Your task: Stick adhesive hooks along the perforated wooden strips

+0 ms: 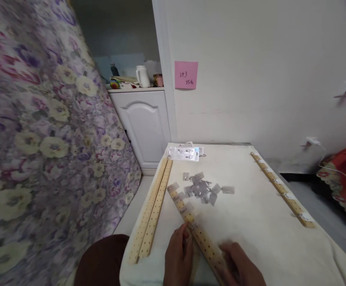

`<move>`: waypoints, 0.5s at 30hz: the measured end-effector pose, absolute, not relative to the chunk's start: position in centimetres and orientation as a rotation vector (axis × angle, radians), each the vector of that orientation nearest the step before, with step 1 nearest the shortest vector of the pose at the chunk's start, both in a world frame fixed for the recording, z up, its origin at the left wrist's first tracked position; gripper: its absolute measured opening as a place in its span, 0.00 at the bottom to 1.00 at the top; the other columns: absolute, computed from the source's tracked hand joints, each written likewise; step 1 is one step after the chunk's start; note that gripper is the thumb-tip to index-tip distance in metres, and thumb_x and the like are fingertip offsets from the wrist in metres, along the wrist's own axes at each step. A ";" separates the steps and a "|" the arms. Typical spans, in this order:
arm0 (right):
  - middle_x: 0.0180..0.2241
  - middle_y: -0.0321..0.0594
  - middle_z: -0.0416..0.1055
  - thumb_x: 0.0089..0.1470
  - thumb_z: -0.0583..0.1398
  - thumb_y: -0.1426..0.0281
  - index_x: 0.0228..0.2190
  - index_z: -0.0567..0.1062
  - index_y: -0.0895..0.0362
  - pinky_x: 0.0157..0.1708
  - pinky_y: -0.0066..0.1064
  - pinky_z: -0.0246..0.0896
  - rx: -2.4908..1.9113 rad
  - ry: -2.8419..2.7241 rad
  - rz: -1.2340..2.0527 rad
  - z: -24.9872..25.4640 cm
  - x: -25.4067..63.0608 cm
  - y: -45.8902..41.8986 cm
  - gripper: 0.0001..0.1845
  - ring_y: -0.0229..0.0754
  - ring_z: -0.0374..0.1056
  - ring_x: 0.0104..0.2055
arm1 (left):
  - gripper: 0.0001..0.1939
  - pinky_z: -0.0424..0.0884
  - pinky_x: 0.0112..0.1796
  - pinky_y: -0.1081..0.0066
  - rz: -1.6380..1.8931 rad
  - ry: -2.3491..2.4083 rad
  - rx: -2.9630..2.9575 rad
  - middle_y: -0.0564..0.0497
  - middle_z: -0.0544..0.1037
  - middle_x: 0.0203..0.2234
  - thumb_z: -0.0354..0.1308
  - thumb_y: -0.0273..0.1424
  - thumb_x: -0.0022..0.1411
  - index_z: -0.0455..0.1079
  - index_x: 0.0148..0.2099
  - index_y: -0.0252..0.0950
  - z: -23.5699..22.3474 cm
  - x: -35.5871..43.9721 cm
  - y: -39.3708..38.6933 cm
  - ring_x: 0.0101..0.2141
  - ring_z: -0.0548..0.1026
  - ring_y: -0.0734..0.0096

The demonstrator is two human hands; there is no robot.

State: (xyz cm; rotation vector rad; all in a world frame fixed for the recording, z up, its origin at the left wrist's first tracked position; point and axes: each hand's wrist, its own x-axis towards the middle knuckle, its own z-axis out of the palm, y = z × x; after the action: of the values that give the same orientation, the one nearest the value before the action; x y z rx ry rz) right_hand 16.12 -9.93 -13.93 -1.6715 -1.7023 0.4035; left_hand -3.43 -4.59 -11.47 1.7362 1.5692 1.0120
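A perforated wooden strip point(207, 243) lies slantwise on the table in front of me, with several clear square hook plates point(176, 196) along its far half. My left hand point(178, 254) is closed at the strip's left edge, its thumb and forefinger by a metal hook point(192, 225). Over the strip's near right edge is my right hand point(241, 264); it is smeared by motion, so its grip does not show. Beyond the strip sits a loose pile of clear plates with metal hooks point(201, 188).
Two more perforated strips point(153, 214) lie along the table's left edge. At the right edge is a strip with white-tagged hooks point(283, 190). A clear blister pack point(183, 153) lies at the back of the white-covered table point(268, 238). A floral curtain point(56, 139) hangs at left.
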 end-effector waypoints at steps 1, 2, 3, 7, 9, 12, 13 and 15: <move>0.32 0.38 0.73 0.53 0.54 0.63 0.41 0.72 0.51 0.31 0.29 0.68 -1.632 -1.693 0.451 -12.9 16.9 -8.8 0.14 0.40 0.70 0.30 | 0.19 0.72 0.40 0.65 1.014 1.574 1.729 0.47 0.76 0.38 0.50 0.37 0.63 0.65 0.55 0.37 -11.4 -3.4 -4.6 0.37 0.75 0.65; 0.31 0.37 0.72 0.56 0.52 0.63 0.41 0.71 0.52 0.32 0.29 0.67 -1.630 -1.675 0.474 -11.8 17.8 -7.4 0.13 0.40 0.69 0.30 | 0.19 0.72 0.40 0.65 1.021 1.578 1.723 0.46 0.76 0.39 0.50 0.38 0.63 0.65 0.54 0.37 -11.4 -3.4 -4.7 0.38 0.75 0.64; 0.32 0.37 0.71 0.57 0.51 0.64 0.41 0.71 0.52 0.33 0.30 0.66 -1.652 -1.661 0.489 -11.0 18.5 -5.9 0.13 0.40 0.69 0.31 | 0.19 0.72 0.39 0.65 1.030 1.582 1.718 0.46 0.76 0.39 0.50 0.38 0.63 0.65 0.54 0.37 -11.4 -3.4 -4.7 0.38 0.75 0.64; 0.32 0.38 0.70 0.53 0.55 0.64 0.40 0.72 0.56 0.33 0.33 0.65 -1.729 -1.653 0.450 -9.8 19.8 0.6 0.14 0.41 0.69 0.31 | 0.19 0.73 0.38 0.67 1.067 1.599 1.704 0.46 0.77 0.39 0.50 0.38 0.63 0.67 0.53 0.37 -11.3 -3.4 -4.8 0.38 0.76 0.64; 0.40 0.41 0.69 0.50 0.57 0.63 0.45 0.70 0.56 0.32 0.33 0.65 -1.770 -1.648 0.430 -10.4 19.2 2.6 0.19 0.40 0.69 0.32 | 0.18 0.74 0.38 0.67 1.068 1.611 1.726 0.46 0.77 0.38 0.51 0.38 0.63 0.67 0.52 0.37 -11.3 -3.4 -4.7 0.37 0.76 0.64; 0.47 0.41 0.67 0.49 0.59 0.63 0.47 0.68 0.52 0.32 0.31 0.62 -1.833 -1.634 0.372 -11.2 17.9 3.8 0.22 0.43 0.69 0.38 | 0.18 0.74 0.39 0.66 1.060 1.633 1.781 0.45 0.78 0.38 0.51 0.37 0.62 0.68 0.52 0.36 -11.5 -3.5 -4.5 0.37 0.77 0.63; 0.47 0.40 0.67 0.49 0.59 0.63 0.46 0.68 0.52 0.32 0.31 0.61 -1.843 -1.618 0.356 -11.4 17.7 3.9 0.21 0.43 0.69 0.40 | 0.18 0.74 0.39 0.66 1.059 1.636 1.795 0.45 0.78 0.38 0.51 0.37 0.62 0.68 0.52 0.36 -11.6 -3.5 -4.5 0.38 0.77 0.63; 0.47 0.40 0.68 0.50 0.58 0.64 0.44 0.69 0.52 0.31 0.30 0.60 -1.837 -1.575 0.349 -11.7 17.5 3.9 0.18 0.44 0.69 0.41 | 0.18 0.74 0.40 0.66 1.065 1.639 1.808 0.45 0.78 0.39 0.51 0.36 0.62 0.69 0.52 0.37 -11.7 -3.6 -4.4 0.38 0.77 0.63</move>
State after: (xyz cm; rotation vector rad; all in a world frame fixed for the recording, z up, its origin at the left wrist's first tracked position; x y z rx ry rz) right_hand 17.50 3.94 -11.69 -1.8373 -1.5748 0.3491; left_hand -3.56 -4.40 -11.66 1.8079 1.6388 1.0648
